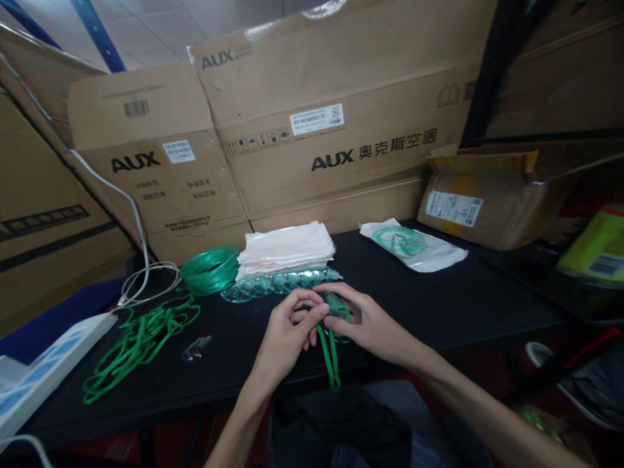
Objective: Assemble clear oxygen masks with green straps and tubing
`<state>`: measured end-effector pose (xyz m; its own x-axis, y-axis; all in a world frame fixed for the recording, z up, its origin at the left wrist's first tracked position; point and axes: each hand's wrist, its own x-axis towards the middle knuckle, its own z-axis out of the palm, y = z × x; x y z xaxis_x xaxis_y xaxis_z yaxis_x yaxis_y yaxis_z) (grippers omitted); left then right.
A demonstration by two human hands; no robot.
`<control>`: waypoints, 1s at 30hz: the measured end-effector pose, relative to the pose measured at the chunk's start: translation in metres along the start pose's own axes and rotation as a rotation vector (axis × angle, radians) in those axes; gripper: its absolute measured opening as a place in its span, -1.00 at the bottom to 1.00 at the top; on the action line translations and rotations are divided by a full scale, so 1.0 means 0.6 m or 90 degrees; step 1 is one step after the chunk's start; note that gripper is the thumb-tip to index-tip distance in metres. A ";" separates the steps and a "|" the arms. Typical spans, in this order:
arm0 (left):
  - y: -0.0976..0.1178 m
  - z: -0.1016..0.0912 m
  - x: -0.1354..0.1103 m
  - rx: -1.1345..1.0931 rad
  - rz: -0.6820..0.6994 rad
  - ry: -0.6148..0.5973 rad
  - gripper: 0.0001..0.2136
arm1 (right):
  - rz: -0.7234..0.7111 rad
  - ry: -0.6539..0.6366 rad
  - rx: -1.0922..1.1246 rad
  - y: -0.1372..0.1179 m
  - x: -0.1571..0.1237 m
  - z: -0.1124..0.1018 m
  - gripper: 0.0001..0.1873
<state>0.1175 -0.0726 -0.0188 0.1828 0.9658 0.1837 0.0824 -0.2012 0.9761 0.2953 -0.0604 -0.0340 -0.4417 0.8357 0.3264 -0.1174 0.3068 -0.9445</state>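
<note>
Between my two hands is a clear plastic face mask (336,302), with a green elastic strap (334,364) hanging from it in a loop. My left hand (290,328) pinches at the near left edge of the mask, beside the strap. Around the right side of it, my right hand (373,318) has its fingers and thumb closed. The fingers partly cover the mask. Just beyond, several clear masks (287,283) lie nested in a row before a stack of white pouches (287,247). A heap of green straps (141,338) and some small clear or metallic pieces (196,348) lie to the left.
Green tubing (209,273) lies coiled near the white cable (134,214). A power strip (53,370) runs along the left edge. At back right are a pouch with green tubing (409,244) and an open carton (487,201). Large cardboard boxes (341,84) wall the back.
</note>
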 end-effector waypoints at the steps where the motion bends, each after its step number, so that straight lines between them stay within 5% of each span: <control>1: -0.001 0.000 0.000 0.003 -0.004 -0.003 -0.67 | -0.007 0.010 -0.010 0.000 0.000 0.001 -0.59; 9: -0.011 -0.005 -0.002 0.174 0.032 -0.074 -0.70 | -0.162 0.068 -0.212 0.005 -0.001 -0.007 -0.64; 15: -0.002 -0.009 -0.007 0.309 0.125 -0.047 -0.72 | -0.220 0.072 -0.421 -0.004 -0.006 -0.009 -0.64; 20: 0.012 -0.002 -0.011 0.326 0.150 -0.046 -0.70 | -0.294 0.104 -0.454 -0.006 -0.010 0.001 -0.70; 30: 0.015 -0.026 -0.011 0.286 0.141 -0.020 -0.71 | -0.164 0.163 -0.384 -0.022 -0.006 -0.004 -0.73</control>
<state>0.1020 -0.0780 -0.0095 0.2720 0.8880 0.3707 0.4512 -0.4580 0.7659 0.3005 -0.0664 -0.0226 -0.2335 0.7610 0.6053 0.3566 0.6462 -0.6748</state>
